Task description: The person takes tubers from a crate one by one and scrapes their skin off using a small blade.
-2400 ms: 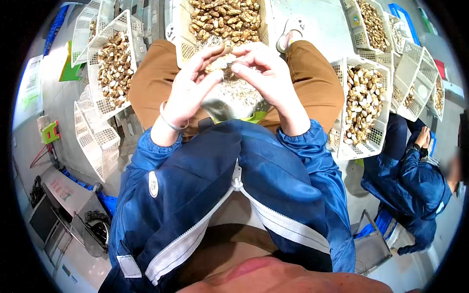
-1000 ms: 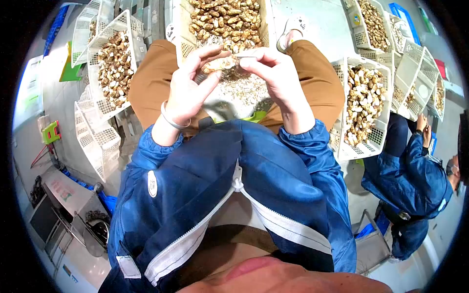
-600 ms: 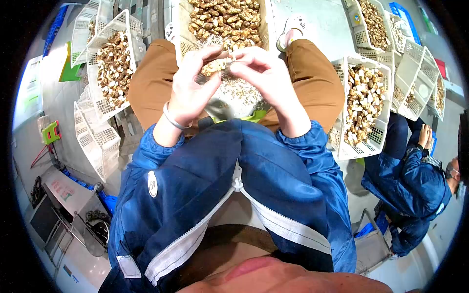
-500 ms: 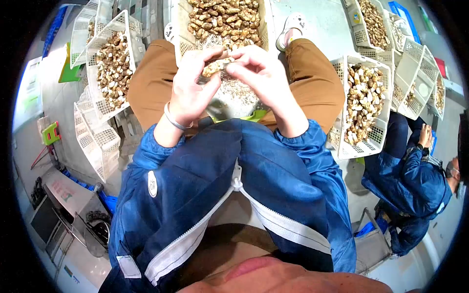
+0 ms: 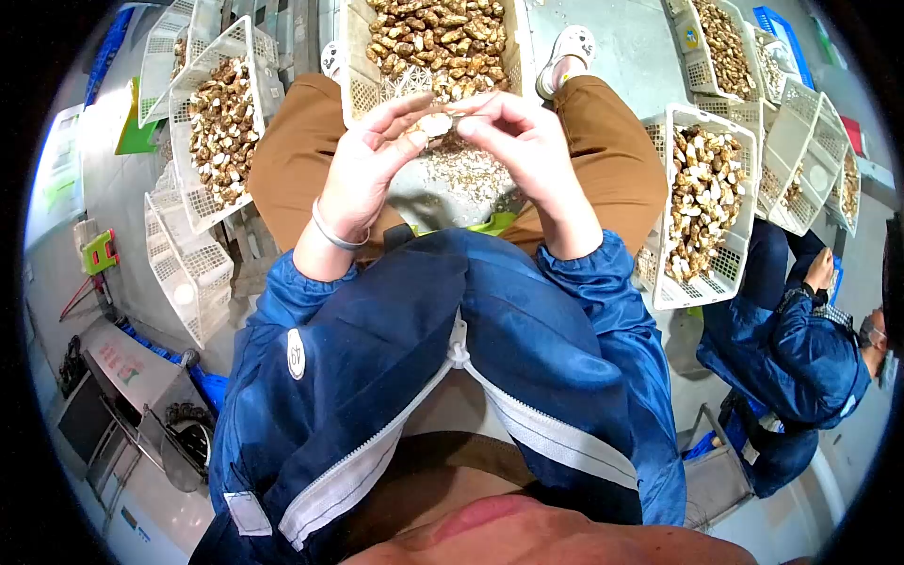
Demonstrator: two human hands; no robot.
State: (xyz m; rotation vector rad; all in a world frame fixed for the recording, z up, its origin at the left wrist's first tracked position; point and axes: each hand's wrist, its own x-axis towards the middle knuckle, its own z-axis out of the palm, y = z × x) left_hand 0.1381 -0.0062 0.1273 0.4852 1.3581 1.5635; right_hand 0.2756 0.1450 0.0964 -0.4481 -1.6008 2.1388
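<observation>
- I see a white crate of brown pieces.
- Left hand: thumb and fingers pinching.
- Right hand: fingers bent; I can't tell whether they grip anything.
- Pale chunk: in the left pinch, between both hands.

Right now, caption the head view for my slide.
Left hand holds a mushroom, right hand close by, crate beyond.

Front crate, L crate & R crate on 3 sides.
Pieces in all 3; front one btwn feet, others outside L & R thighs resp. L hand & R hand on near side of front crate, w/ held piece btwn; scraps btwn thighs. Co-worker far R, nr R crate.
</observation>
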